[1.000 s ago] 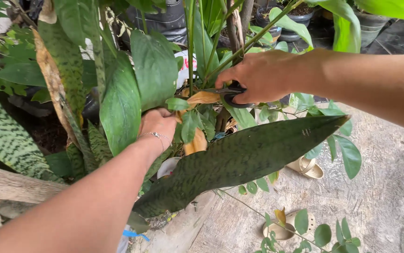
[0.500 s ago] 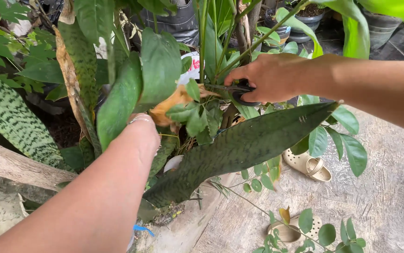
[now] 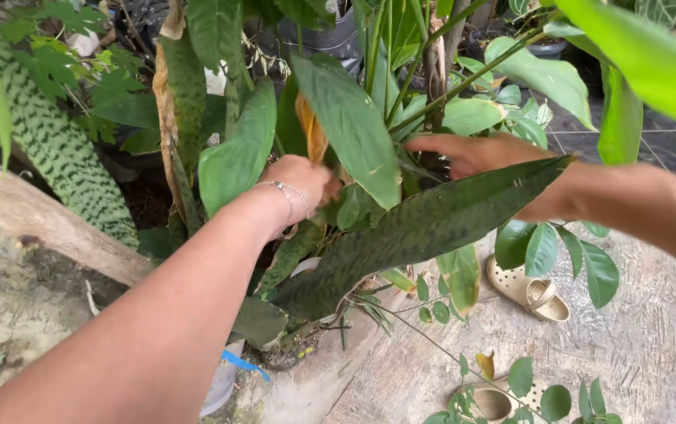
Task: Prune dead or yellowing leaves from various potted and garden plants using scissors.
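While the left hand (image 3: 300, 179) grips a yellowed leaf (image 3: 312, 129) — foliage crowds every side.

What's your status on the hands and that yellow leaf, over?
Left hand gripping the yellow leaf at its base. Right hand deep in the stems, fingers partly hidden. Big mottled leaf crosses in front of right wrist.

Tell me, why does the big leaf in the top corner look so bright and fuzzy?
Head view: the bright leaf hangs very close to the camera, so it looks soft and catches strong daylight; the left hand and the spotted leaf are sharp; the light is even, with only soft shadows; the right hand sits partly hidden behind leaves.
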